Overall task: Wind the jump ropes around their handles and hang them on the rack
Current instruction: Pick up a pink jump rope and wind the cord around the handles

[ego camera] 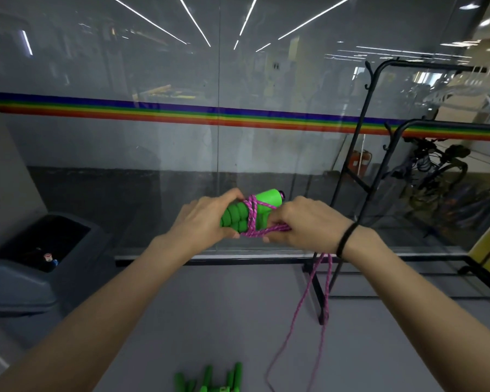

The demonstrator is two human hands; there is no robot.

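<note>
Two green foam jump-rope handles (239, 215) are held together at chest height, with my left hand (207, 219) shut around their left end. A purple rope (252, 219) crosses over the handles in a few turns. My right hand (309, 224) grips the rope just right of the handles. Two strands of the loose rope (320, 281) hang from under my right wrist to the floor. The black metal rack (362, 137) stands at the right, behind my right hand.
More green jump-rope handles (210, 381) lie on the grey floor at the bottom edge. A dark bin (26, 267) sits at the left. A glass wall with a rainbow stripe (181, 116) runs ahead. White hangers (470, 94) hang on the rack's top bar.
</note>
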